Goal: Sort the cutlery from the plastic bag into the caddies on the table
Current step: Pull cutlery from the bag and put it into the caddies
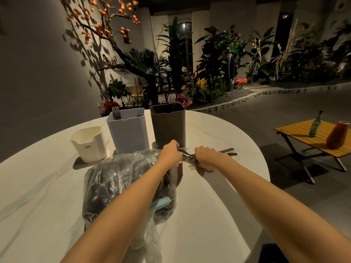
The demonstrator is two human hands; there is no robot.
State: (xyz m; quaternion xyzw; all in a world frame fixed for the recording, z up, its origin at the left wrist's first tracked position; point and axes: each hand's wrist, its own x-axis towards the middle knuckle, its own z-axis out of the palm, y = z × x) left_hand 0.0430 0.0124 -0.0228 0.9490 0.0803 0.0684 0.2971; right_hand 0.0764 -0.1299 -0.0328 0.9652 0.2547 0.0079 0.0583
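On the far half of the round white marble-look table (218,196), a bundle of dark metal forks (190,157) lies flat, handles reaching right, tines pointing near and left. The right hand (206,158) curls its fingers around the bundle's middle; the left hand (171,151) pinches a fork end at the bundle's left. Just near and left, the crinkled clear plastic bag (121,179) slumps over more dark cutlery, with a pale blue clip (160,203) at its near side. Beyond stand 3 smooth plastic caddies: a short cream caddy (89,144) at left, a tall pale blue caddy (129,131) holding 1 upright fork (115,112), and a tall dark grey caddy (168,124). Bare tabletop runs right of the forks to the curved edge. Far right, a slatted wooden folding table (296,130) carries a green glass bottle (315,125) and a terracotta vase (339,135).
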